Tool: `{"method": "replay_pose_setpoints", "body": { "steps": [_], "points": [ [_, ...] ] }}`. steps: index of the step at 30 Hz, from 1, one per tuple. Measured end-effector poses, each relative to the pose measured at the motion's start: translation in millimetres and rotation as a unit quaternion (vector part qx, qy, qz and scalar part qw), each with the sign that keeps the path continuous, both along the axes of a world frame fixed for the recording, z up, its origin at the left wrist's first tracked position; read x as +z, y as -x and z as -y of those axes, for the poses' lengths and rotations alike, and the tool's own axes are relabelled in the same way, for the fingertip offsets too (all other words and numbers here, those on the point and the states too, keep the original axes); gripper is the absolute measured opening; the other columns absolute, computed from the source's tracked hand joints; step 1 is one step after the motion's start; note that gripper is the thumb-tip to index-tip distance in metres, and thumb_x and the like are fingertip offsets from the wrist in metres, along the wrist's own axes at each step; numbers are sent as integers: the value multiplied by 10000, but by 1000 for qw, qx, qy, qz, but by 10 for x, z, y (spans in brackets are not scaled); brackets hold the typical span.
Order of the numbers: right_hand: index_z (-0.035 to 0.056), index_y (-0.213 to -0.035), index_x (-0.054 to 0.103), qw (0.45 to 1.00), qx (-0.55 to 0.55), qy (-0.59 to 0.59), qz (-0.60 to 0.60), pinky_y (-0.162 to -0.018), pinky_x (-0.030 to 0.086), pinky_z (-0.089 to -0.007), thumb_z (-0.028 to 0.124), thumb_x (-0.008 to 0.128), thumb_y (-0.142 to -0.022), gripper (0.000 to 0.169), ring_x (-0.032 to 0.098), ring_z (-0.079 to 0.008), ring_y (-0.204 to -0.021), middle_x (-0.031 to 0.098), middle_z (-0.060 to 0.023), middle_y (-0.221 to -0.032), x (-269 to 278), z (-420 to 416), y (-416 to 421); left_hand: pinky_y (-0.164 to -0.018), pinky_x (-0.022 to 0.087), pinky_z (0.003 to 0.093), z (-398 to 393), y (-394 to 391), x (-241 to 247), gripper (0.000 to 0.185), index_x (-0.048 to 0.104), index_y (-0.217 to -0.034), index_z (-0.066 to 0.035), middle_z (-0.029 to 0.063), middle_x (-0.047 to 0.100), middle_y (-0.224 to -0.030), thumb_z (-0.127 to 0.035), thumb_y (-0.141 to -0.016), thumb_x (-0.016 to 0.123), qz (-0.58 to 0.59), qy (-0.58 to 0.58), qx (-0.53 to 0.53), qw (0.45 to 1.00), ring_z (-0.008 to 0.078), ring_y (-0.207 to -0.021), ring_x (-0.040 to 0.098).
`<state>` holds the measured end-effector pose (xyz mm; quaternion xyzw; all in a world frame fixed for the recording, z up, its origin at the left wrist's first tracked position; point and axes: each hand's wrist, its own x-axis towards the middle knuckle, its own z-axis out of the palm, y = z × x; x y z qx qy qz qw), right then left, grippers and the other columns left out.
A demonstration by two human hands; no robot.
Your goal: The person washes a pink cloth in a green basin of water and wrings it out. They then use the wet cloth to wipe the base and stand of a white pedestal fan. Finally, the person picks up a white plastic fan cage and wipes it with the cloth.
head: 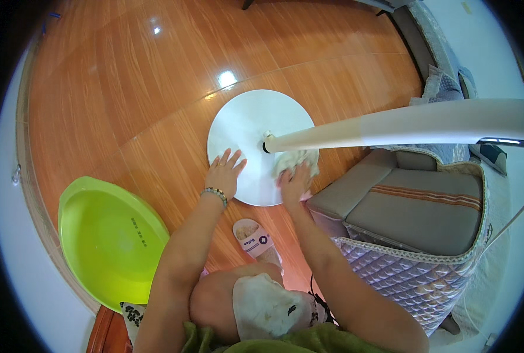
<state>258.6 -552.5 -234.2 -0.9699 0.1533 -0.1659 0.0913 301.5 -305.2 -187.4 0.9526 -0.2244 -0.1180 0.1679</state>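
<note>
A round white base (253, 119) lies on the floor, with a thick white pole (359, 130) rising from it toward the right. My left hand (224, 174) rests on the base's near left edge, fingers apart, a bead bracelet at the wrist. On the near right part of the base, my right hand (296, 181) presses on a crumpled whitish cloth (296, 162); its fingers are partly bent over the cloth. Another white cloth (262, 304) is draped over my lap.
A lime-green basin (112, 238) stands on the wood-look floor (156, 97) at left, near the wall. A grey sofa (421, 212) with a quilted cover is close at right. A slipper (257, 240) is on my foot below the base. A thin cable (504, 229) runs at far right.
</note>
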Motion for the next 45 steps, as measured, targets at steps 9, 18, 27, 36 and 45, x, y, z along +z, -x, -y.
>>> {"method": "replay_pose_setpoints", "body": {
  "steps": [9, 18, 27, 36, 45],
  "points": [
    [65, -1102, 590, 943, 305, -116, -63, -1085, 203, -610, 140, 629, -714, 397, 272, -376, -1377, 399, -146, -1431, 288, -1345, -551, -759, 529, 353, -317, -607, 46, 191, 655, -988, -24, 138, 691, -900, -70, -843, 540, -46, 424, 447, 787, 273, -839, 669],
    [147, -1159, 615, 911, 383, -104, -110, -1096, 189, -591, 189, 636, -746, 417, 301, -367, -1367, 414, -117, -1437, 483, -1426, -393, -731, 524, 347, -259, -580, 92, 182, 655, -981, -22, 139, 687, -870, -75, -830, 566, -67, 434, 434, 787, 249, -807, 663],
    [90, -1039, 610, 920, 270, -254, -131, -860, 476, -421, 10, 584, -714, 336, 604, -277, -1020, 639, -94, -1085, 646, -571, 345, -794, 516, 383, 213, -303, 678, 305, 645, -1091, -50, 152, 679, -969, -196, -824, 626, -189, 305, 138, 923, 307, -858, 647],
    [44, -1049, 588, 764, 75, -641, 17, -438, 482, -261, -42, 480, -804, 281, 579, -107, -569, 604, -84, -768, 2896, -744, 154, -886, 472, 293, 433, -312, 1725, 585, 601, -1199, -37, 103, 652, -1052, -539, -905, 538, -344, 475, 67, 807, 169, -976, 611],
    [-15, -886, 573, 761, 169, -528, 338, -428, 532, -256, 2, 693, -814, 141, 606, -114, -607, 544, -73, -904, 5247, -634, 39, -805, 476, 273, 421, -97, 3636, 328, 608, -1135, -70, 35, 633, -1018, -330, -940, 569, -326, 530, 134, 771, 125, -921, 593]
  ]
}}
